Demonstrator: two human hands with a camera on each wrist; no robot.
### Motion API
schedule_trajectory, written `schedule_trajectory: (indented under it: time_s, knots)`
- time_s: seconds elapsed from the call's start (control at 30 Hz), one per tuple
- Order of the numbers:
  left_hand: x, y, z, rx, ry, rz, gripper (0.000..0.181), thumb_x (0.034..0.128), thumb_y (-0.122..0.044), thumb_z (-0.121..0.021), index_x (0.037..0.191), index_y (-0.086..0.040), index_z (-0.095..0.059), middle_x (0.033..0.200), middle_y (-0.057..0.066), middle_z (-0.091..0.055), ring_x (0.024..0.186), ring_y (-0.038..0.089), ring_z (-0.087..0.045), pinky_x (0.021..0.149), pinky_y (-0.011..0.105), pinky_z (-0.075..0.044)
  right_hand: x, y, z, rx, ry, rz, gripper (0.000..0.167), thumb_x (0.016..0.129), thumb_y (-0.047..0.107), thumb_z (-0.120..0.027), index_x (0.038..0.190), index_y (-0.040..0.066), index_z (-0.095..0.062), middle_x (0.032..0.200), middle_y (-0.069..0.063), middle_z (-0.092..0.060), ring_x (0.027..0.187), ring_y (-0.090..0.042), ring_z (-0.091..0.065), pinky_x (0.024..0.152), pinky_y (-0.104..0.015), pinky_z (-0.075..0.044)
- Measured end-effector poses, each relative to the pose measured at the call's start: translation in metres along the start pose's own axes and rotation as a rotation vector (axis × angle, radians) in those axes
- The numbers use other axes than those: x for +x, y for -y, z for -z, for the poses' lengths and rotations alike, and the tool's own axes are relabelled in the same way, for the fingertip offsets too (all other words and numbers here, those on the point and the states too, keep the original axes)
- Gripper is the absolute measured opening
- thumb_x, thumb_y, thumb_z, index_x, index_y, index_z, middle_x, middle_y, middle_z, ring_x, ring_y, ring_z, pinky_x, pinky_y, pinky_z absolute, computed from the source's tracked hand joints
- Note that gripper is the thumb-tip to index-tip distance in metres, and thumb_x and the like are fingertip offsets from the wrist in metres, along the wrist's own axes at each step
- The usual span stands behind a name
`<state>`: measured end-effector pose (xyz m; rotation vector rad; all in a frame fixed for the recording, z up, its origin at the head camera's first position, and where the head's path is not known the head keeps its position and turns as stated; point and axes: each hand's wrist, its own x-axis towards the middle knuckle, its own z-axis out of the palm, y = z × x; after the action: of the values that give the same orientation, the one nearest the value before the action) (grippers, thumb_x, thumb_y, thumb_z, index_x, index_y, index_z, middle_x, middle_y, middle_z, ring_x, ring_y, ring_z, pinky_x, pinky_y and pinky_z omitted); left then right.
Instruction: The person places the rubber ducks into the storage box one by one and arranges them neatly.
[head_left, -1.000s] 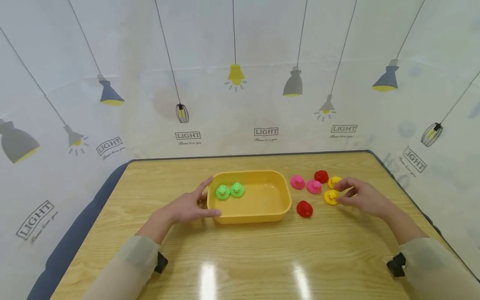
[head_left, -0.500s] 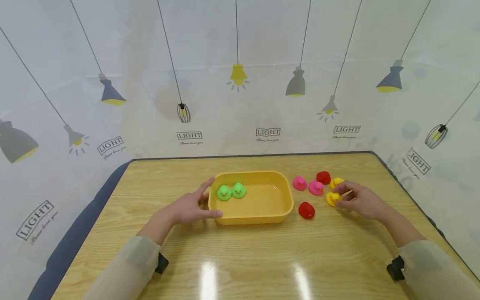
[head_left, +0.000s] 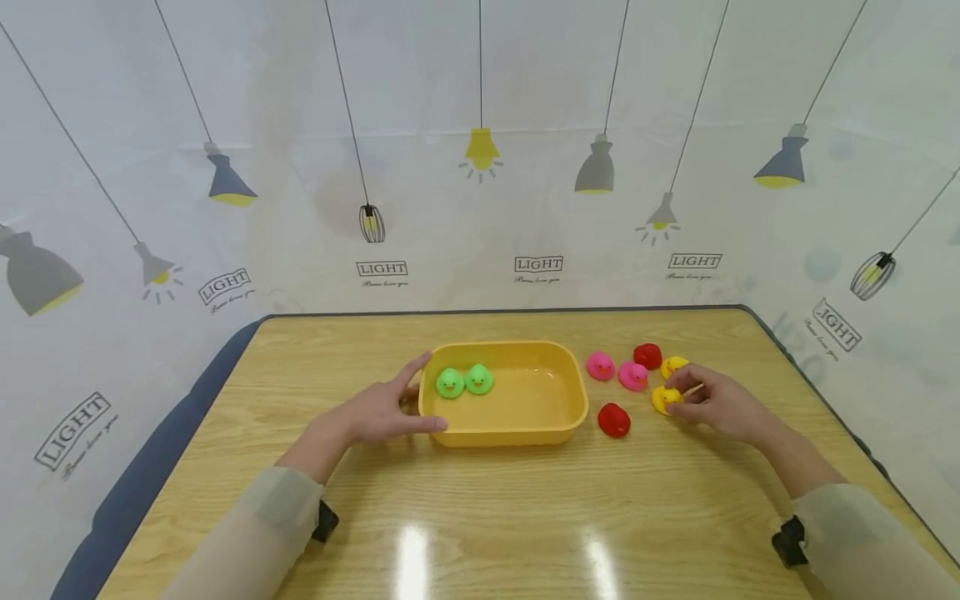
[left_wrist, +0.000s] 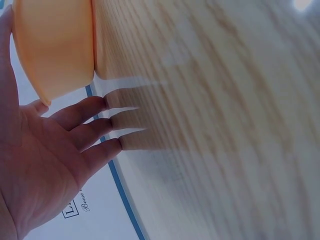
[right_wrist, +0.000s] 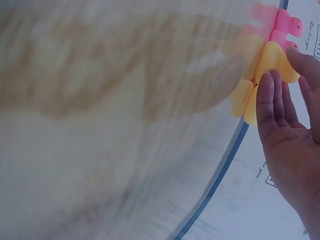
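On the wall (head_left: 442, 208) behind the tub (head_left: 536, 400), the boxed word "LIGHT" (head_left: 538, 264) is printed six times — under it goes small script, which seems to end with "love you"; its first word is too blurred to read surely. The left grip (head_left: 378, 412), a bare hand, is at the tub's left end: thumb on the near rim, index finger at the far corner, other fingers extended, not clenched. The right grip (head_left: 720, 406) pinches a yellow duck (head_left: 663, 400) on the bench (head_left: 495, 508), to the right of the tub. Also on the tub's right are a second yellow duck (head_left: 672, 366), two pink ducks (head_left: 633, 377) and a far red duck (head_left: 647, 357) — a near red duck (head_left: 614, 421) lies by its front right corner. Two green ducks (head_left: 450, 383) sit inside the tub, toward its left end.
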<state>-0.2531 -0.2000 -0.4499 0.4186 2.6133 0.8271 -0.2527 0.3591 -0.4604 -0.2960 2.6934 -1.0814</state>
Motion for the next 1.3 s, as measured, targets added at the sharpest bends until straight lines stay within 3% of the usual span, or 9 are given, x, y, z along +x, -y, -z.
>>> schedule_trajectory:
  time_s: [0.37, 0.6, 0.8, 0.97, 1.3]
  knots:
    - [-0.001, -0.002, 0.0, 0.002, -0.003, -0.001, 0.123, 0.0856, -0.082, -0.076, 0.176, -0.047, 0.0, 0.17, 0.007, -0.051, 0.161, 0.051, -0.038, 0.13, 0.073, -0.029, -0.002, 0.001, 0.0, -0.075, -0.043, 0.06, 0.032, 0.101, 0.018, -0.082, 0.124, 0.004, -0.066, 0.118, -0.014, -0.07, 0.098, -0.022, -0.065, 0.074, -0.023, -0.059]
    - [-0.001, -0.002, 0.0, 0.0, -0.003, -0.002, 0.123, 0.086, -0.081, -0.076, 0.176, -0.046, 0.001, 0.17, 0.008, -0.051, 0.161, 0.051, -0.038, 0.13, 0.073, -0.028, -0.011, 0.011, -0.002, -0.087, -0.084, 0.125, 0.031, 0.102, 0.015, -0.081, 0.127, 0.003, -0.067, 0.124, -0.015, -0.07, 0.096, -0.017, -0.063, 0.078, -0.021, -0.058]
    - [-0.001, -0.003, 0.0, 0.01, -0.006, -0.006, 0.123, 0.0862, -0.081, -0.076, 0.176, -0.045, 0.0, 0.17, 0.005, -0.051, 0.161, 0.051, -0.038, 0.13, 0.073, -0.028, -0.017, 0.036, -0.008, -0.045, -0.133, 0.247, 0.03, 0.1, 0.012, -0.082, 0.127, 0.007, -0.069, 0.123, -0.012, -0.069, 0.088, -0.01, -0.062, 0.073, -0.023, -0.057]
    - [0.0, -0.002, 0.0, 0.009, -0.007, -0.005, 0.123, 0.086, -0.081, -0.076, 0.176, -0.046, 0.0, 0.171, 0.005, -0.051, 0.161, 0.051, -0.038, 0.13, 0.073, -0.028, -0.01, 0.062, -0.018, 0.013, -0.137, 0.348, 0.028, 0.099, 0.009, -0.082, 0.125, 0.009, -0.071, 0.116, -0.008, -0.07, 0.085, -0.012, -0.063, 0.073, -0.023, -0.056]
    - [0.0, -0.001, 0.0, 0.012, -0.007, 0.002, 0.123, 0.0855, -0.082, -0.076, 0.176, -0.046, 0.0, 0.171, 0.005, -0.051, 0.161, 0.051, -0.038, 0.13, 0.073, -0.029, 0.021, 0.109, -0.044, 0.052, -0.089, 0.369, 0.031, 0.099, 0.014, -0.083, 0.128, 0.012, -0.072, 0.111, -0.008, -0.069, 0.09, -0.022, -0.062, 0.076, -0.025, -0.056]
